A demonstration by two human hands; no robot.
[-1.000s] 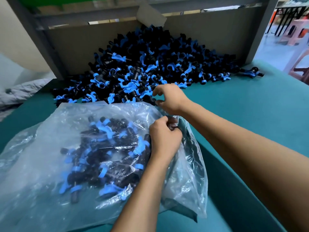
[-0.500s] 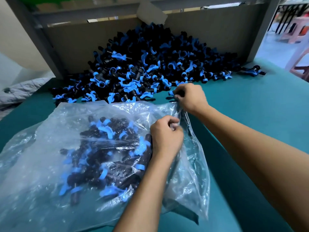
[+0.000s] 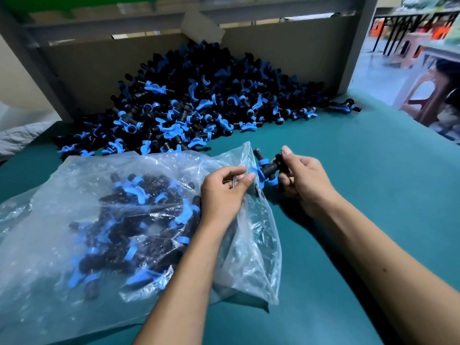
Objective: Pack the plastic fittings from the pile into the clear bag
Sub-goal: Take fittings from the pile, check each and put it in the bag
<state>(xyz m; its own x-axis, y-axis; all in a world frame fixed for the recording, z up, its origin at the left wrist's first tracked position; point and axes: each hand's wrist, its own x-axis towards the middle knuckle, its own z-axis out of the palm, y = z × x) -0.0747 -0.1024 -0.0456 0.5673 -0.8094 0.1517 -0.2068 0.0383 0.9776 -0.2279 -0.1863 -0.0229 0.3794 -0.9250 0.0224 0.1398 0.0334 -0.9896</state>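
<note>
Fittings pile [image 3: 199, 105]: heaped on green table [image 3: 348, 195] against a board, beyond the bag.
Clear bag [image 3: 74, 220]: lies flat, part filled, mouth facing right.
Left hand [image 3: 221, 192]: pinches the bag's mouth edge, holding it up.
Right hand [image 3: 302, 180]: fingers curled round a few fittings [image 3: 267, 170] just at the mouth.
Step advice: lift the edge wider, feed barbs in first, release well inside so nothing snags the film.
</note>
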